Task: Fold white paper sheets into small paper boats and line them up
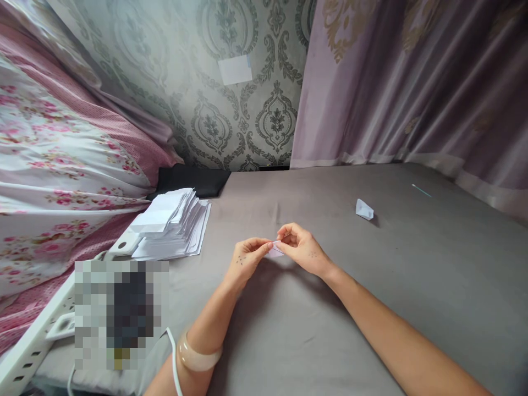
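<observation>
Between my two hands is a small folded piece of pale pinkish paper (275, 252), raised a little over the grey cloth surface. My left hand (251, 258) pinches its left side between thumb and fingers. From the other side my right hand (303, 247) grips it by thumb and forefinger, the other fingers curled. My hands partly cover the paper, so its full shape is hidden. Further off to the right, a small folded white paper piece (364, 209) stands on the cloth.
A tall stack of white paper (173, 225) sits at the left by a black flat item (190, 180). Nearby are a white power strip (124, 242), a white cable (173, 357) against my left forearm and a blurred-out patch. A thin stick (421, 191) lies far right. Curtains (371, 82) hang behind.
</observation>
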Demonstrator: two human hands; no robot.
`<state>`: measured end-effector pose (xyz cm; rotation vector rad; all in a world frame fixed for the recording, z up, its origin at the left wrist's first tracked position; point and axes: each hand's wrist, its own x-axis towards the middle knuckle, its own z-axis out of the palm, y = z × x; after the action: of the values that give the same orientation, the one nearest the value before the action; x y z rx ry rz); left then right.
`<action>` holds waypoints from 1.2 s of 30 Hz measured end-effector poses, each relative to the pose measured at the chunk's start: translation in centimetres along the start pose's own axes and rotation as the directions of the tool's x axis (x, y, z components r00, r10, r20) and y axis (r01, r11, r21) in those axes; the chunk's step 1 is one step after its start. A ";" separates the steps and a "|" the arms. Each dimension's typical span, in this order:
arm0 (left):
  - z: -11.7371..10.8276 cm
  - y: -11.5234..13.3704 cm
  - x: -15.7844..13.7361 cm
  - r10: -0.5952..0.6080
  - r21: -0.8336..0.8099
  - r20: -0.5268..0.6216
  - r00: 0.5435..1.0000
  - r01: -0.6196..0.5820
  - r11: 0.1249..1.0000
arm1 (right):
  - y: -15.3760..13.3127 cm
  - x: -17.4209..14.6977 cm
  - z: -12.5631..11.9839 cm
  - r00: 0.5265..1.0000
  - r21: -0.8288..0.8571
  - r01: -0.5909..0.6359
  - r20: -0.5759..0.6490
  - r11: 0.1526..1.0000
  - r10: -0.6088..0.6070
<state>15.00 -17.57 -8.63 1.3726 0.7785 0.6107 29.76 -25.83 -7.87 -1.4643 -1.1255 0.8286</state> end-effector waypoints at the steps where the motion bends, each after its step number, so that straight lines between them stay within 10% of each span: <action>1: 0.0 0.0 0.1 -0.005 -0.014 -0.008 1.000 0.005 1.000 | -0.1 0.0 0.0 0.998 0.030 -0.066 0.013 0.997 0.066; 6: 0.2 0.1 0.0 0.029 -0.024 -0.014 0.999 -0.029 0.999 | -0.1 0.1 -0.2 0.970 0.022 -0.200 0.146 0.980 0.195; 12: -0.3 0.1 -0.5 -0.113 0.288 0.204 0.972 0.051 0.956 | 0.4 -0.2 -1.0 0.974 -0.356 0.113 0.224 0.927 -0.033; 18: 0.1 -0.7 0.0 -0.106 0.113 -0.030 0.994 0.109 0.988 | 0.3 0.0 0.2 0.964 0.087 -0.252 0.113 0.964 0.242; 23: 0.5 -1.4 0.2 -0.146 0.142 0.013 0.989 0.142 0.980 | 0.7 0.3 0.3 0.954 0.139 -0.300 0.072 0.944 0.292; 30: -0.2 -1.4 0.2 0.351 0.574 0.197 0.915 -0.398 0.716 | 2.0 1.0 -2.0 0.981 -0.432 -0.042 0.155 0.901 0.120; 36: 0.4 -2.6 1.3 0.309 0.618 0.443 0.841 -0.536 0.575 | 3.6 0.7 -1.3 1.000 -0.566 -0.004 -0.006 0.824 0.001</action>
<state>15.95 -17.07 -11.33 2.3953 0.4324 0.4543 31.91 -25.52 -11.07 -1.9517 -1.4447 0.5001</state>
